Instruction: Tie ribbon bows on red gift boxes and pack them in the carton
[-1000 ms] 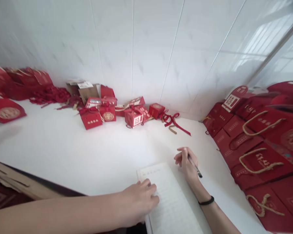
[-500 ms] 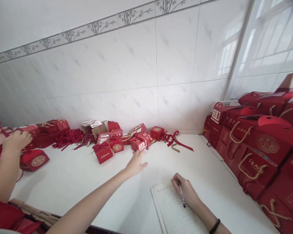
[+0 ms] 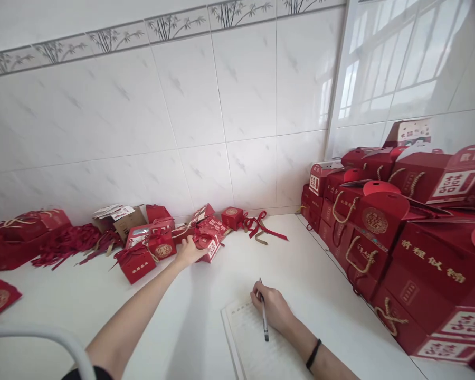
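Reading the clock from the middle of the notebook [image 3: 257, 340], which lies on the white desk [image 3: 206, 316], the left hand [image 3: 188, 252] is out between 10 and 11 o'clock. Its thumb and fingers pinch the left side of a small gift box [image 3: 211, 248], red with a white label, at about 11 o'clock; some of the fingers' contact is hidden. The box sits a little askew, label side turned toward 4 o'clock.

The right hand [image 3: 275, 306] rests over the page at 1 o'clock, fingers and thumb pressed together around a pen [image 3: 265, 319], whose far end leans back toward the wrist. A black band [image 3: 313, 353] circles that wrist. The writing on the page is too faint to read.

Just beyond the pinched box, toward 12 o'clock, are a red cube box [image 3: 232, 218] and a loose red ribbon [image 3: 257, 226]. At 10 o'clock stands a cluster of small red boxes [image 3: 136, 266], with a brown carton [image 3: 131, 224] behind it and a heap of ribbons [image 3: 69, 240] farther out. From 1 to 3 o'clock, large red boxes [image 3: 376, 224] with rope handles are stacked high. A tiled wall [image 3: 251, 105] rises behind everything at 12 o'clock.
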A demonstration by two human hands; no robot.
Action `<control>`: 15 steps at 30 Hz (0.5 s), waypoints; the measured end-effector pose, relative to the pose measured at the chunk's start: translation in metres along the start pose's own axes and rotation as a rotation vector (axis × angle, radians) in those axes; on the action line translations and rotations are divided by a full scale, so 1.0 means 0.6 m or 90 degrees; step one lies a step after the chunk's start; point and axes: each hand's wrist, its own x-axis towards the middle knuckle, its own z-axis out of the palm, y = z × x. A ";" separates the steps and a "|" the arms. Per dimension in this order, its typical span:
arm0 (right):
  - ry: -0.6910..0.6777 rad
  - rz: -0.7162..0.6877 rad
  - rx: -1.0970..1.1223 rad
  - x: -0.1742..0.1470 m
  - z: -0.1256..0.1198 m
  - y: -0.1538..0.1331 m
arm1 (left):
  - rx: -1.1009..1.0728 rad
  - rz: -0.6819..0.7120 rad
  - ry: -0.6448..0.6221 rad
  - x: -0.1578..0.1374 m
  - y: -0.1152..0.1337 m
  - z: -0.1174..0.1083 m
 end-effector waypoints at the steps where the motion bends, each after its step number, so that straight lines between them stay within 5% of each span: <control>1: 0.000 0.002 -0.004 0.001 -0.002 0.000 | 0.008 0.014 -0.008 -0.022 0.001 0.000; 11: -0.048 0.055 -0.013 0.002 -0.010 0.002 | 0.276 0.066 -0.159 -0.329 -0.020 -0.049; 15: -0.057 0.066 -0.010 0.015 -0.031 -0.010 | 0.275 0.114 -0.233 -0.394 -0.009 -0.088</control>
